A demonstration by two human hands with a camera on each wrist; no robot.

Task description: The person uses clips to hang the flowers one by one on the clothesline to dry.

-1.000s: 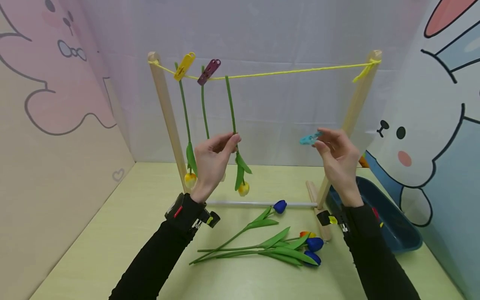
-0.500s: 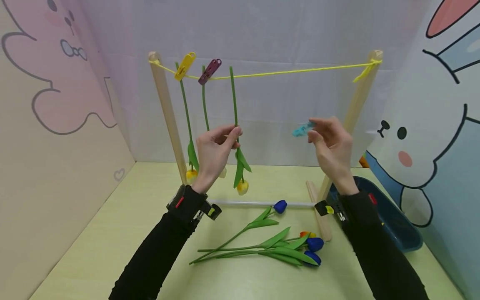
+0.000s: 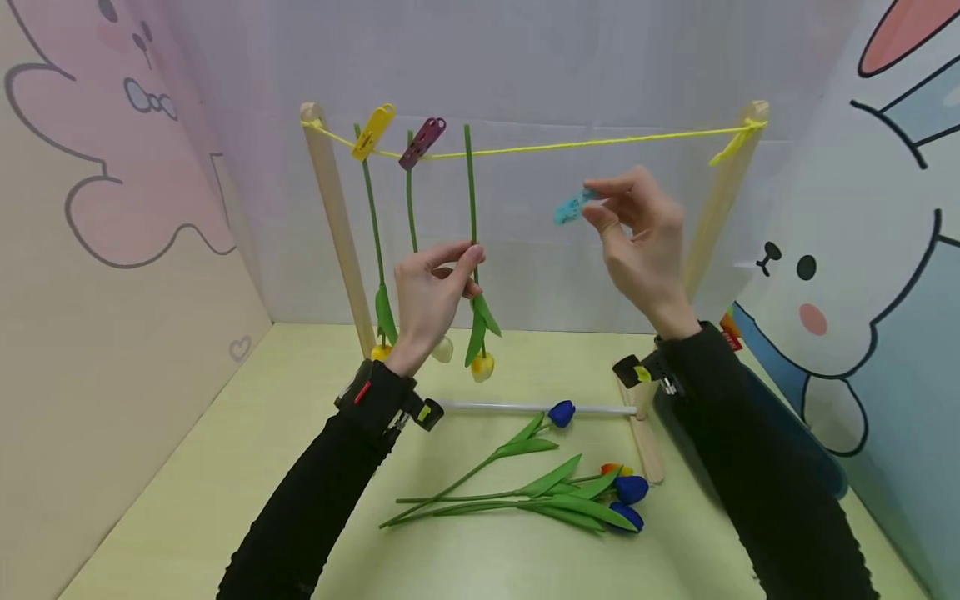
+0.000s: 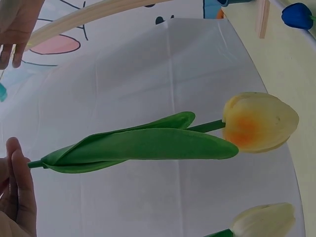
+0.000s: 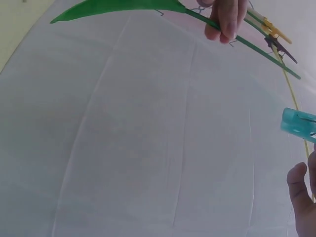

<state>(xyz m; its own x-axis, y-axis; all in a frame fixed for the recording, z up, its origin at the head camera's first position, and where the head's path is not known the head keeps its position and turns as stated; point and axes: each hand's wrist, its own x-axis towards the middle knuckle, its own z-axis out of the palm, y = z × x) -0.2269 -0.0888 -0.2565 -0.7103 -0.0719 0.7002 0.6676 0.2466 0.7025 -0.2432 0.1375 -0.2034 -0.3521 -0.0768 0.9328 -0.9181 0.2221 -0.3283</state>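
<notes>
My left hand [image 3: 431, 292] pinches the green stem of a yellow tulip [image 3: 482, 367] that hangs head down, its stem end rising past the yellow string [image 3: 585, 143]. In the left wrist view the bloom [image 4: 261, 122] looks pale yellow with an orange patch. My right hand [image 3: 637, 242] holds a blue clothespin [image 3: 573, 207] between thumb and fingers, below the string and right of the stem. Two tulips hang from the string at the left, under a yellow clothespin [image 3: 372, 132] and a purple clothespin [image 3: 422, 143].
Wooden posts [image 3: 333, 225] carry the string, with a white bar [image 3: 540, 408] low between them. Several tulips, mostly blue [image 3: 632, 489], lie on the table [image 3: 300, 467]. Partly behind my right arm stands a dark blue basin [image 3: 817, 450].
My right hand has moved up and left with the blue clothespin, closer to the string. My left hand has risen slightly, so the tulip's stem end now stands higher above the string.
</notes>
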